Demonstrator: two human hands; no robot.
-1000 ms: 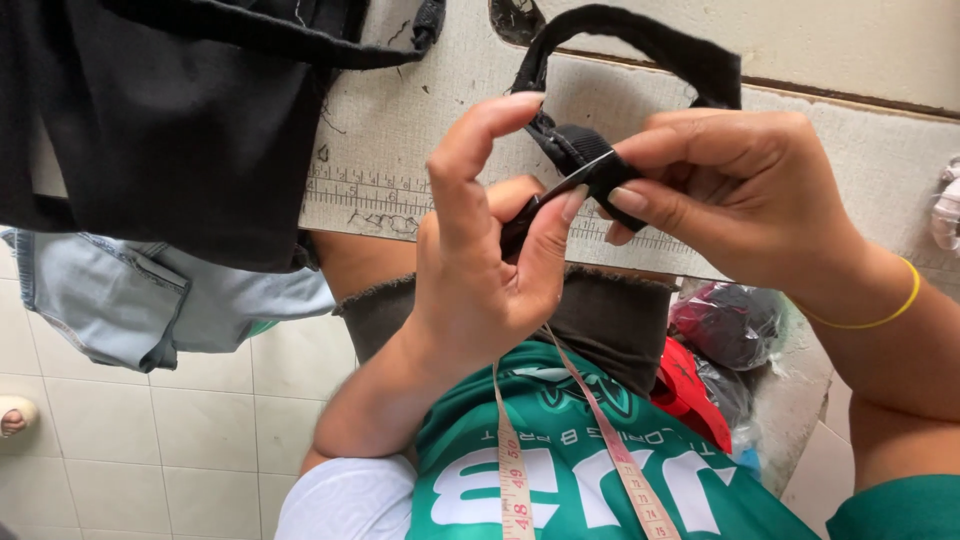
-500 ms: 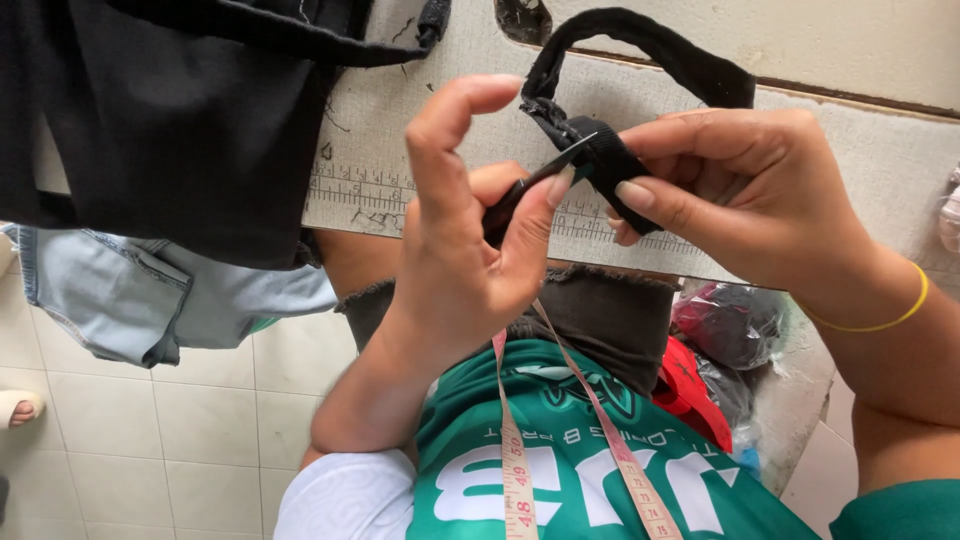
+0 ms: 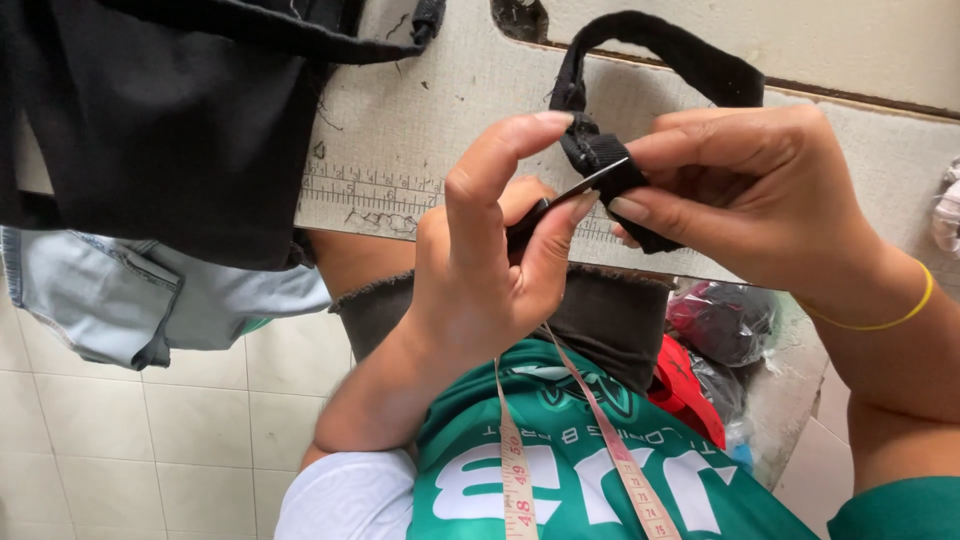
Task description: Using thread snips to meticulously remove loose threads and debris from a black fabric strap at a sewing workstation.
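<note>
My left hand (image 3: 490, 270) grips a small dark-handled cutting tool (image 3: 572, 193). Its thin metal blade points at the folded end of a black fabric strap (image 3: 660, 45). My right hand (image 3: 740, 200), with a yellow band on the wrist, pinches that folded end between thumb and fingers. The strap loops up over the worktable (image 3: 420, 120) from there. My left index finger arches over the blade toward the fold.
A black garment (image 3: 150, 120) lies over the table's left part, near printed ruler marks (image 3: 370, 190). Pale denim (image 3: 150, 300) hangs below it over the tiled floor (image 3: 100, 450). A tape measure (image 3: 515, 470) hangs down my green shirt. Bagged cloth (image 3: 720, 320) sits under the table at right.
My left index finger has curled down from raised toward the strap's fold. Both hands stay on the tool and the strap, shifted only slightly.
</note>
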